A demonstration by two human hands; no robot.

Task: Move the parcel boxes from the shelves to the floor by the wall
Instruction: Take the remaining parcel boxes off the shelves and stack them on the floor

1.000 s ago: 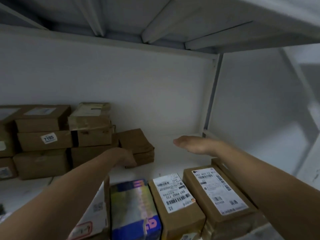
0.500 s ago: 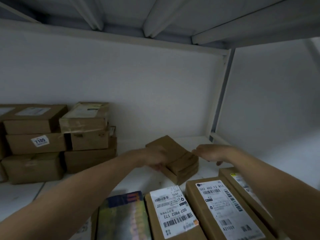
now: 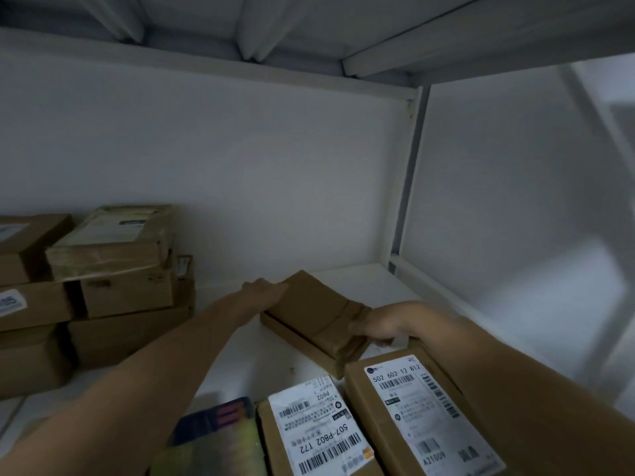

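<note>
Two flat brown parcel boxes lie stacked on the white shelf, between my hands. My left hand presses against the far left corner of the top box. My right hand grips the stack's near right end, fingers curled around its edge. Nearer to me lie a box with a white label reading 507-P802 T72 and a larger labelled box reading 502 602 12 812. A colourful printed box lies at the bottom edge, partly behind my left forearm.
Several brown cartons are piled against the back wall at the left. A shelf upright stands at the right rear corner. The underside of the upper shelf hangs close overhead. White shelf surface shows between the pile and the stack.
The flat boxes slid from beside the left pile toward the right and nearer to me. My left hand stayed on them; my right hand came down and closed on their near end.
</note>
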